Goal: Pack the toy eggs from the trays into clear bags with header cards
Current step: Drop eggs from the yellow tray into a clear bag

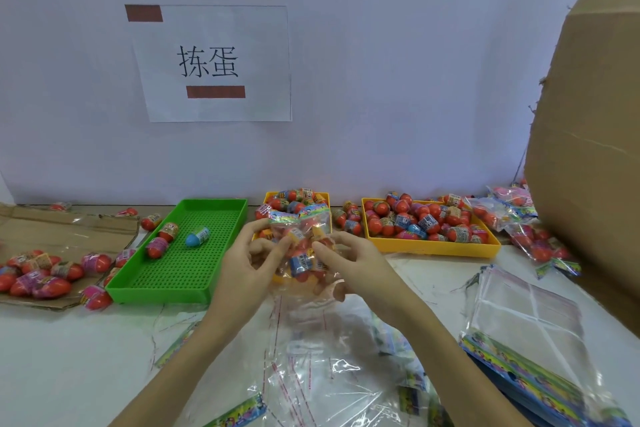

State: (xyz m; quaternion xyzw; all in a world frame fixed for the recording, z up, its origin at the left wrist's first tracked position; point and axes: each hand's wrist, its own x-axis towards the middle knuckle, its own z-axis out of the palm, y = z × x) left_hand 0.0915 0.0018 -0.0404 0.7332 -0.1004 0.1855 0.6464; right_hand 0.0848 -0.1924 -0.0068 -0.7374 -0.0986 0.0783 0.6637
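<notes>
Both my hands hold up a clear bag point(300, 253) filled with several toy eggs, its colourful header card at the top. My left hand point(251, 253) grips the bag's left side. On the bag's right side my right hand point(349, 258) pinches the plastic. Behind the bag stands a small yellow tray point(325, 198) heaped with eggs. A larger yellow tray point(436, 248) full of red eggs sits to the right. The green tray point(180, 274) on the left holds three eggs.
Loose eggs lie on flattened cardboard point(52, 236) at the left. Empty clear bags point(329, 374) are spread in front of me, and a stack of bags with header cards point(526, 329) lies at the right. Filled bags point(512, 215) sit beside a big cardboard box point(588, 132).
</notes>
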